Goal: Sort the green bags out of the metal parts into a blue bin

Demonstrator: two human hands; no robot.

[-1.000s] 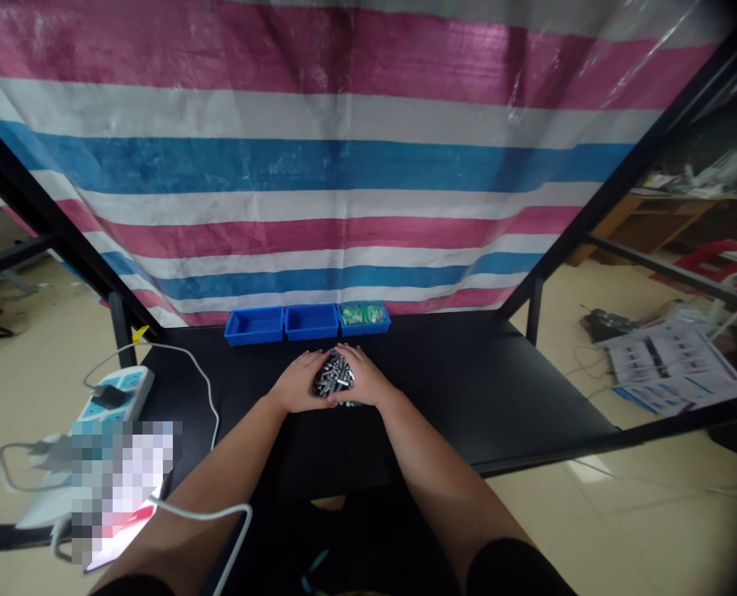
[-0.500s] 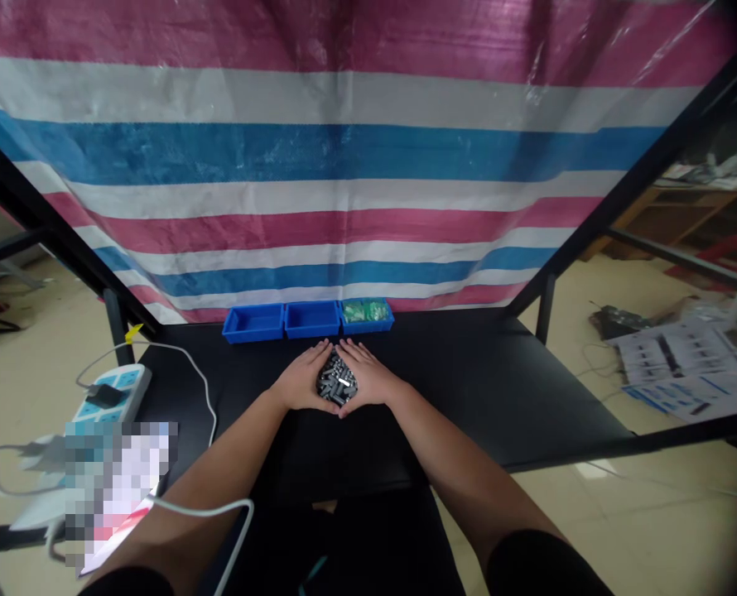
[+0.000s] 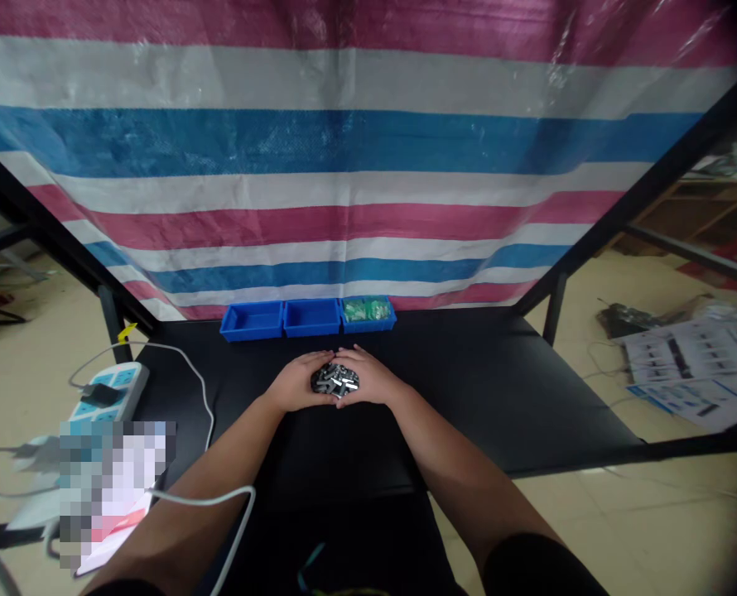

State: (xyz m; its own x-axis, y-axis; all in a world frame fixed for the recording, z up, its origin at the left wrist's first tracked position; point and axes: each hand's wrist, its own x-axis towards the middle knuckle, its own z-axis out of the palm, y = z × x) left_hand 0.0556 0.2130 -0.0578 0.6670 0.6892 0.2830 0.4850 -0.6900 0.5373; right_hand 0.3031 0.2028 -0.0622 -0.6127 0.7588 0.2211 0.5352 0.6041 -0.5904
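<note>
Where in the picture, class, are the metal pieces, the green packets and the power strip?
Metal pieces [image 3: 334, 381]: head view, middle of the pile.
Green packets [image 3: 378, 310]: head view, right side of the bunch.
Power strip [image 3: 124, 378]: head view, top, near its far end.

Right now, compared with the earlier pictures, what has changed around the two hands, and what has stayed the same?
The fingertips of the left hand and right hand have drawn back slightly toward the person, so the gap around the small metal parts looks flatter. Nothing was visibly picked up or let go. The three blue bins and the green items stayed put.
</note>
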